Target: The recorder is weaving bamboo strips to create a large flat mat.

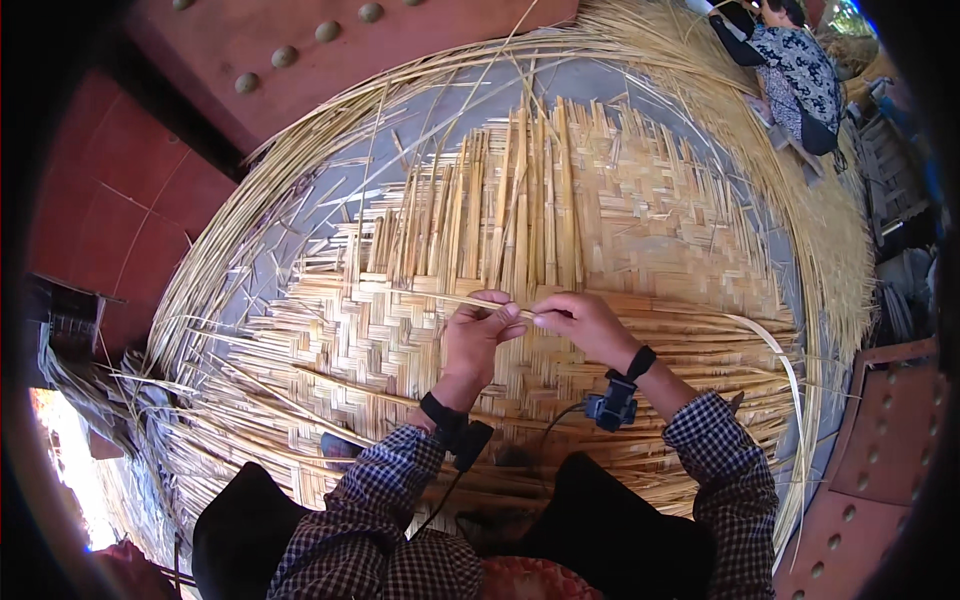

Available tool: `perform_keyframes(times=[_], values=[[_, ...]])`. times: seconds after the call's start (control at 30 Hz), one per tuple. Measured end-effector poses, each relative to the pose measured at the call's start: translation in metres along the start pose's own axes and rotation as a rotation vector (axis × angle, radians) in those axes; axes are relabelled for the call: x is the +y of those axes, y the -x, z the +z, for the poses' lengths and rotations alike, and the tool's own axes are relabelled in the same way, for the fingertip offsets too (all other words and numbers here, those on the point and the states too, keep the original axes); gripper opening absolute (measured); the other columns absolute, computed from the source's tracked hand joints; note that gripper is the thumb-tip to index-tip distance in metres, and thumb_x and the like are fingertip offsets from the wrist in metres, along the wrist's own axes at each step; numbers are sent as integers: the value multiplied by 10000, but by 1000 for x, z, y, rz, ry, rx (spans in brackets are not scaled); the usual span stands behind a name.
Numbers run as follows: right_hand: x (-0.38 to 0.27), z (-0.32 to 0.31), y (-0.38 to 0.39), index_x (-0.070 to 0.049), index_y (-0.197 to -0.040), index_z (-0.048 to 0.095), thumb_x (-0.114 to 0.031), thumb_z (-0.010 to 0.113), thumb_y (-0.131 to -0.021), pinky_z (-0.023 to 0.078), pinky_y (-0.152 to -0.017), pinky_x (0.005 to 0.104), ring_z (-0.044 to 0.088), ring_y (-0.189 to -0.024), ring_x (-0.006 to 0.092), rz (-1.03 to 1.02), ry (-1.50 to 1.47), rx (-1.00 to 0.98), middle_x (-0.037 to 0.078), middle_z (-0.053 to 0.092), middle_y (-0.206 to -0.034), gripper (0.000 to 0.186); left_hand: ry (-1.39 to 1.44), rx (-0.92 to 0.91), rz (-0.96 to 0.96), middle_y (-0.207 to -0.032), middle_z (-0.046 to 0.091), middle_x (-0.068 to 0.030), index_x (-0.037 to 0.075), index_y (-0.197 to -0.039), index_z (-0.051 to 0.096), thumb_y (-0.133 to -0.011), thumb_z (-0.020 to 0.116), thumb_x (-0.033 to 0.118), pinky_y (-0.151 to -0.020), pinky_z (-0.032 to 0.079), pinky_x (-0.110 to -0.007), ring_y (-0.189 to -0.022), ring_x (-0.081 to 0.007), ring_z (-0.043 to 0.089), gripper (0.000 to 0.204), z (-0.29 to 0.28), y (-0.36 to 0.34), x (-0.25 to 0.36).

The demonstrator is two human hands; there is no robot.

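My left hand (478,338) and my right hand (588,325) meet over a large woven reed mat (640,230) on the ground. Both pinch the same long flat reed strip (745,325), which runs from the left across my fingers and curves off down to the right. Each wrist carries a black strap with a small device. Loose upright strips (520,190) stick out of the unfinished weave just beyond my hands.
Heaps of loose reeds (830,220) ring the mat. A red studded door panel (290,50) lies at the top left, another (885,440) at the right. A seated person in patterned clothes (800,70) works at the top right.
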State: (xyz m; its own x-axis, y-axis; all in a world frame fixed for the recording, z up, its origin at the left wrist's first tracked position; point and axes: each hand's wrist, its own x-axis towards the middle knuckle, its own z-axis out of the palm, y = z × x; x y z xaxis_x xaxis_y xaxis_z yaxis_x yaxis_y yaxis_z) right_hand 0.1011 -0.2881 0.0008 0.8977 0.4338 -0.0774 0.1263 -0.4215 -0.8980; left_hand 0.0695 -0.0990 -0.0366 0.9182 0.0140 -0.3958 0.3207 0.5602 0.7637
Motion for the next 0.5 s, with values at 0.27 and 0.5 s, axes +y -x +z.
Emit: perform_keyframes(times=[0.27,0.5], values=[[2,13,15,-52,-857,648,-128,702,-826,494,-647,372,650,-702,248,38,199,62,101,662,-786,99,87,72,-213,-896,681,-38,95,-1023,604,-873,740,76,-589,564,-273,-778,-164,693,203,-8,10,-25],[1,17,26,-50,-890,598,-146,715,-837,487,-653,377,644,-731,265,101,165,-62,100,630,-776,161,82,113,-166,-869,646,-38,76,-997,607,-870,725,29,-559,557,-270,-746,-152,658,180,-19,10,-51]])
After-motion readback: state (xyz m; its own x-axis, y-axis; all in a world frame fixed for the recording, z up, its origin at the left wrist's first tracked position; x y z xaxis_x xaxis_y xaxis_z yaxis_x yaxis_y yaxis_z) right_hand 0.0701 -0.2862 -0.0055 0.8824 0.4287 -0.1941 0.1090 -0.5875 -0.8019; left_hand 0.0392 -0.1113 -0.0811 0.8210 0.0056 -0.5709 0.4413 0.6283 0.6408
